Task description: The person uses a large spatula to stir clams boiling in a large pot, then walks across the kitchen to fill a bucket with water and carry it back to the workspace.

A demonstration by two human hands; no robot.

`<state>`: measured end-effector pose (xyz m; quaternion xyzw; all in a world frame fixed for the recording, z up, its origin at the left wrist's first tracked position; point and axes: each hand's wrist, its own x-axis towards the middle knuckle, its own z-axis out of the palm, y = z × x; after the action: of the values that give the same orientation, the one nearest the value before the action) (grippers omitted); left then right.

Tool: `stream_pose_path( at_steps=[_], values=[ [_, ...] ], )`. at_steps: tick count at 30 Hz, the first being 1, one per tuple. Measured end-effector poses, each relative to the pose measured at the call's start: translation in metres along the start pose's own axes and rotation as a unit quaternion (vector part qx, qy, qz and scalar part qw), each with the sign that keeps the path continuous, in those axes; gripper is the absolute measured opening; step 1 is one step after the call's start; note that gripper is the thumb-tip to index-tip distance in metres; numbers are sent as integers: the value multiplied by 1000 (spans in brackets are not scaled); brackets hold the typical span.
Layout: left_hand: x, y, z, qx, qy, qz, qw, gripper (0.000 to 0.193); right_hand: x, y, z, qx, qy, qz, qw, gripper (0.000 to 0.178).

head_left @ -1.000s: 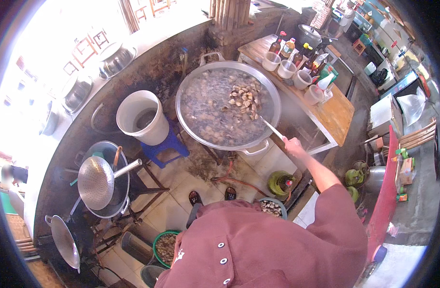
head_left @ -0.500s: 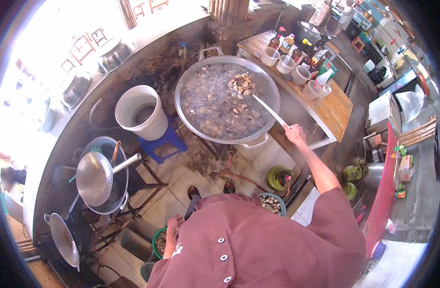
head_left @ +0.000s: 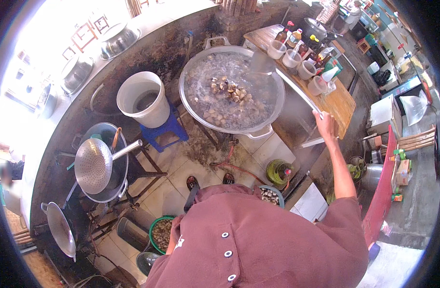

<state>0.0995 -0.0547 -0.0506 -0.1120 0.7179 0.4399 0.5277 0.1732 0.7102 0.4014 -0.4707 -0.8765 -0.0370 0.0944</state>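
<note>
My right hand (head_left: 327, 126) is closed round the end of a long-handled skimmer (head_left: 300, 93). The skimmer's head, smeared by motion, hangs above the right side of a wide metal pan (head_left: 281, 102) and carries no visible shells. Steaming liquid fills the pan, with many clams (head_left: 234, 93) in it; a lighter heap of them shows near the middle. My left hand (head_left: 175, 229) is low by my side, mostly covered by my maroon shirt, next to a green basket of clams (head_left: 161, 234). Its fingers are hidden.
Left of the pan, a white bucket (head_left: 142, 101) stands on a blue stool (head_left: 165, 132). A perforated strainer (head_left: 93, 165) rests over another pan. Bottles and plastic cups crowd a wooden table (head_left: 342, 108) at right. A green gas cylinder (head_left: 278, 171) and hose are on the floor.
The skimmer has gone from over the pan's middle, loaded with clams, up and right toward the rim, now without them. My right hand has moved right; my left is more hidden.
</note>
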Motion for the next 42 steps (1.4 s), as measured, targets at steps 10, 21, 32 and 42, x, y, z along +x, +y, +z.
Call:
stream_pose_path(
  at_steps=[10, 21, 32, 42],
  values=[
    [0, 88, -27, -162, 38, -60, 984, 48, 123, -65, -45, -177, 8, -207, 962, 20],
    [-68, 36, -50, -299, 156, -90, 937, 33, 149, -178, -14, -421, -419, -144, 792, 24],
    [-83, -35, -1, -34, 40, -19, 998, 30, 83, -42, 2, -34, -429, -149, 891, 48],
    [-84, 31, -43, -137, 83, -7, 987, 30, -12, -21, 99, 25, -307, -1, 951, 57]
  ],
)
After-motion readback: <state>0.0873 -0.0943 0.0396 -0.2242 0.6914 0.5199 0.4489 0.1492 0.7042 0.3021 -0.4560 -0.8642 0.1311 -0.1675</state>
